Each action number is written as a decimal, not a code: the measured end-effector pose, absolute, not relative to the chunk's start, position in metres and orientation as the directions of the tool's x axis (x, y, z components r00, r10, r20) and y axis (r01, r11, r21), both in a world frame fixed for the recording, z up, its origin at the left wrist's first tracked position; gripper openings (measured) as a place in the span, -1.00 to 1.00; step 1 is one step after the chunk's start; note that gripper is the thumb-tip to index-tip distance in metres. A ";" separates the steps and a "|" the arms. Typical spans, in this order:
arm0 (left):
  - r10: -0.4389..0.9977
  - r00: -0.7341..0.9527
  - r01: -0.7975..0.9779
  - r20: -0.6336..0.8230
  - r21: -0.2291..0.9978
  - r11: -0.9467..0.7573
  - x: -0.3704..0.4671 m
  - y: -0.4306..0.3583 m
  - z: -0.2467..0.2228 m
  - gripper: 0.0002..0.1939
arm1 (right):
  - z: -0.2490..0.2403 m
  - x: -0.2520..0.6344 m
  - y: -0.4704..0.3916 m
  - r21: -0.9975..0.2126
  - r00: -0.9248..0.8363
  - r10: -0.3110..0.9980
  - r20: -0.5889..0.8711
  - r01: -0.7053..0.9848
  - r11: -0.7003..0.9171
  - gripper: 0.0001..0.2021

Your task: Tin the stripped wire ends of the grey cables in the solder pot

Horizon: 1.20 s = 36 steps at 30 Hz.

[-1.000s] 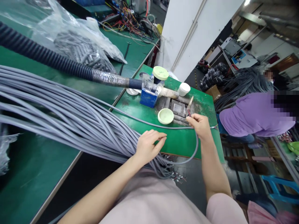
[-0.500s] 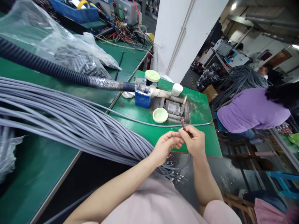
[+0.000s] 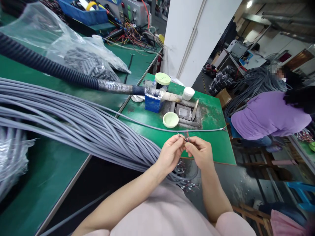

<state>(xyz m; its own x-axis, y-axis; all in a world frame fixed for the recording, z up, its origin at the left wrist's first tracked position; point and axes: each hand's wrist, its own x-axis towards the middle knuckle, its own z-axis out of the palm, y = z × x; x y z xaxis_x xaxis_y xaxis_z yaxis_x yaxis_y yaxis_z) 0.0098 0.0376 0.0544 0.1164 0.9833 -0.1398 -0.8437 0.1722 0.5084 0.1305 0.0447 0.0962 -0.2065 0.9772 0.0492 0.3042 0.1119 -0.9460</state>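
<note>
Thin wires (image 3: 187,135), dark and reddish, stick up from between my fingers at the end of a grey cable. My left hand (image 3: 172,152) pinches a dark wire with a pale tip. Close beside it, my right hand (image 3: 200,152) is closed on the wires at the cable end; its fingers hide most of the grip. A thick bundle of grey cables (image 3: 98,134) runs from the left to below my hands, where several stripped ends (image 3: 189,186) hang. One single grey cable (image 3: 152,127) lies across the green table beyond my hands.
A solder pot (image 3: 185,113) is set in the table, with a scraper (image 3: 195,109) on it. Around it are a pale green dish (image 3: 170,120), a white cup (image 3: 188,93), a blue box (image 3: 152,103) and an extraction hose (image 3: 73,75). A person in purple (image 3: 268,114) sits at right.
My hands have drawn together, the right one moving slightly left. The wires now fan apart, and a dark one stands between my left fingertips. The view has shifted a little.
</note>
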 end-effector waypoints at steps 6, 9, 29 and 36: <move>0.964 0.240 -0.843 -0.117 0.468 0.267 -0.008 0.041 0.054 -0.80 | 0.093 0.140 0.024 -0.915 -0.457 0.889 -0.009 0.361 0.177 -0.75; 0.937 0.339 -0.820 -0.084 0.462 0.338 -0.003 0.038 0.052 -0.74 | 0.091 0.137 0.021 -0.892 -0.488 0.872 0.023 0.384 0.239 -0.72; 0.997 0.041 -0.411 0.064 0.911 -0.041 0.009 0.027 0.017 -0.78 | 0.107 0.118 0.051 -0.290 -0.382 0.756 0.531 0.757 0.586 -0.81; 0.973 0.008 -0.195 0.231 0.955 -0.225 0.006 0.022 0.013 -0.82 | 0.104 0.108 0.058 -0.381 -0.346 0.747 0.568 0.693 0.612 -0.78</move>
